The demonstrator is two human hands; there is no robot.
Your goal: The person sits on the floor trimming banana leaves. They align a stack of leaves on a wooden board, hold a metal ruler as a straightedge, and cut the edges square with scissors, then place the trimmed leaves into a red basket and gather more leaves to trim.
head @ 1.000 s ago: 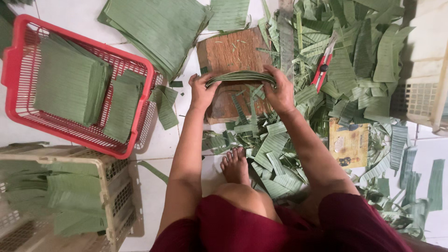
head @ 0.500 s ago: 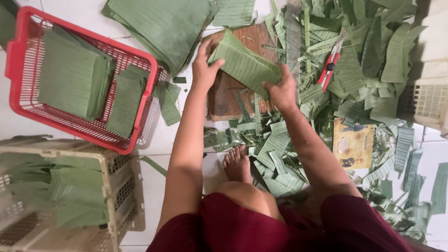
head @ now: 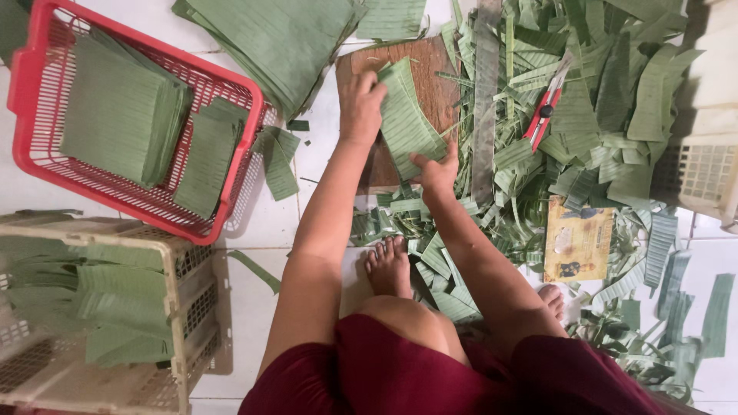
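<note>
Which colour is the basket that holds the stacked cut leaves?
Red basket, seen best in the head view.

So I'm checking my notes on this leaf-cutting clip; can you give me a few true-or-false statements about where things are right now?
1. Both hands hold a stack of cut leaves over the wooden board. True: the left hand grips its upper edge, the right hand its lower end.
2. The red basket is empty. False: it holds two stacks of cut leaves.
3. The red cutter lies on the leaf scraps, right of the metal ruler. True.
4. The right hand holds the cutter. False: the cutter lies untouched.
5. The beige crate holds leaves. True.
</note>
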